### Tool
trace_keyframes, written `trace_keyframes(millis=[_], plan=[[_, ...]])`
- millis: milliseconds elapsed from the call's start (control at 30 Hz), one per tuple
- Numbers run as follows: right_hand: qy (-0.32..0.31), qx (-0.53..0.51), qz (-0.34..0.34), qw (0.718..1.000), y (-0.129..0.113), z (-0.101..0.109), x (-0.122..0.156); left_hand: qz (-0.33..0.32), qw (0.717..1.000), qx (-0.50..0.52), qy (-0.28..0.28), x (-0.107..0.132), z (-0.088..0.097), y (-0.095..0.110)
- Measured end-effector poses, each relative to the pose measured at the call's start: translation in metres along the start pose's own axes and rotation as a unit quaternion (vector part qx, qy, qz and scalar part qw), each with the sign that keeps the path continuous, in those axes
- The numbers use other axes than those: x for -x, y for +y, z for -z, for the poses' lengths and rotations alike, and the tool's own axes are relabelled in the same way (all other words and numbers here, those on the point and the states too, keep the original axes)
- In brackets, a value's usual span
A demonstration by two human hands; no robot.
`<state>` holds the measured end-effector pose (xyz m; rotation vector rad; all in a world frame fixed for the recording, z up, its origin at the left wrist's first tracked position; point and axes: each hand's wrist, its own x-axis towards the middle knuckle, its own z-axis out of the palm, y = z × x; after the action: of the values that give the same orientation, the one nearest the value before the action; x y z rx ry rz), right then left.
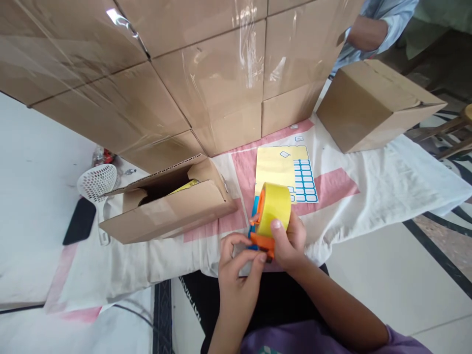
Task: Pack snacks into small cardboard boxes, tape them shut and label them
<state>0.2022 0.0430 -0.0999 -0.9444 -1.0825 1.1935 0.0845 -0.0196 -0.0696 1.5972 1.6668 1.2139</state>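
Observation:
A tape dispenser [262, 241] with an orange and blue frame carries a wide yellow roll of tape [276, 209]. My right hand [289, 243] is closed around the roll's right side, the thumb pressing on the yellow tape. At the dispenser's lower end, the thumb and fingers of my left hand [241, 265] pinch together. Whether they also hold the tape's loose end is too small to tell. Just beyond the dispenser lie a pale yellow sheet [273, 164] and a sheet of blue-bordered labels [305, 182], partly hidden by the roll.
An open carton [169, 211] with something yellow inside stands at the left. Beside it are a white slotted skimmer [98, 182] and a black phone-like slab [79, 221]. Taped cartons [224, 88] are stacked behind. Another carton [368, 105] stands right, near a person's arm [368, 33].

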Motion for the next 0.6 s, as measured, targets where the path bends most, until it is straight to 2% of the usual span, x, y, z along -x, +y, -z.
trace_keyframes(millis=[100,200,333,400,500,600], plan=[[0.04,0.033,0.037,0.998,-0.001,0.004,-0.008,0.029,0.998,0.039,-0.043,0.003,0.002,0.009],[0.023,0.031,0.033,0.999,-0.013,0.007,-0.016,0.126,0.981,0.109,-0.097,0.004,0.005,0.016],[0.015,0.037,-0.002,0.999,-0.034,0.006,-0.023,0.253,0.948,0.18,-0.072,0.006,0.006,0.028],[0.034,0.042,0.001,0.999,-0.042,0.006,-0.028,0.278,0.938,0.201,-0.058,0.01,0.006,0.032],[0.058,0.039,-0.004,0.998,-0.051,0.006,-0.039,0.295,0.929,0.212,-0.069,0.019,0.005,0.029],[0.033,0.016,-0.025,0.999,-0.054,0.002,-0.046,0.308,0.926,0.209,-0.065,0.026,0.004,0.017]])
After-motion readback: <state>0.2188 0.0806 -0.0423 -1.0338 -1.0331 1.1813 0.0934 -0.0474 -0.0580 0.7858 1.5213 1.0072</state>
